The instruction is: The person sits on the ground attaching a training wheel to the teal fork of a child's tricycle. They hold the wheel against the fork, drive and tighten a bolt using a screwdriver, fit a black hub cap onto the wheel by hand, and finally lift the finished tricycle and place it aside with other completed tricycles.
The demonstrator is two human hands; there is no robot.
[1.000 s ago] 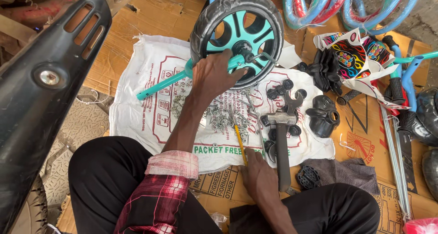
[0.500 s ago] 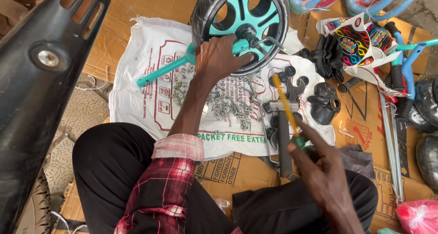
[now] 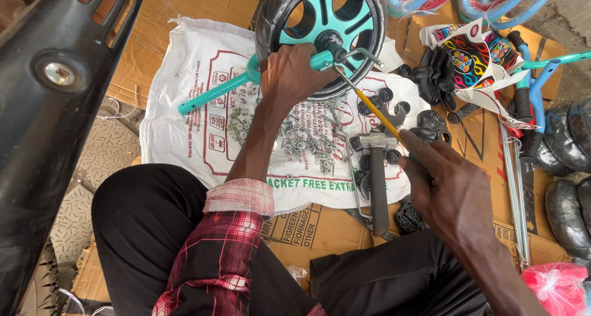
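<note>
On cardboard flooring (image 3: 184, 20), left hand (image 3: 289, 76) grips teal fork (image 3: 215, 91); right hand (image 3: 449, 193) grips screwdriver (image 3: 369, 109).

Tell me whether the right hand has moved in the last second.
Yes. The right hand lifted off the hammer on the sack, picked up the yellow screwdriver, and now points it at the wheel hub.

Scattered bolts (image 3: 301, 140), hammer (image 3: 377, 174) between hands

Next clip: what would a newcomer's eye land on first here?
The teal-spoked wheel at top centre, gripped at its teal fork by the left hand. The right hand points a yellow-handled screwdriver at the hub. Below, small hardware is scattered over a white sack.
</note>
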